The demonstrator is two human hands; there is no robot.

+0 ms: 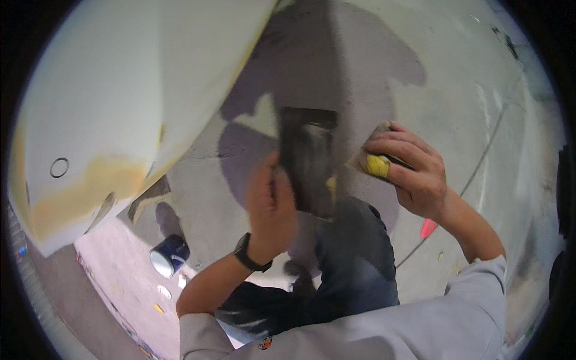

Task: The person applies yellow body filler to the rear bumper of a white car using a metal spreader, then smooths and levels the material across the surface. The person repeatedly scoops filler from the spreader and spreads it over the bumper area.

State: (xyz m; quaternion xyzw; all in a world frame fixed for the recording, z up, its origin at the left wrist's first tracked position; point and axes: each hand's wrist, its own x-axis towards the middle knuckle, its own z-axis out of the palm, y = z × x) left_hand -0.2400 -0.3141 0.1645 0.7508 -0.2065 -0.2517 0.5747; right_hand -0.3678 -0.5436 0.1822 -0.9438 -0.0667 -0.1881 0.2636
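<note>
In my left hand [271, 210], which wears a dark wristwatch, is a dark rectangular plate [306, 159], tilted upright in front of my knees. Its surface is blurred, with a small yellow smear near its right edge. My right hand [414, 168] is raised to the right of the plate, fingers curled round a small flat greyish piece [375, 135] whose kind I cannot make out. A bright yellow patch [377, 165] shows at the fingertips there, either on the piece or on a finger. The piece and the plate are apart.
A large white curved panel [114, 90] fills the upper left, with a yellowish patch [102, 180] low on it and a thin drawn ring. Below stands a dark blue can [170, 255] on the floor. A cable with a red piece [428, 228] runs at the right.
</note>
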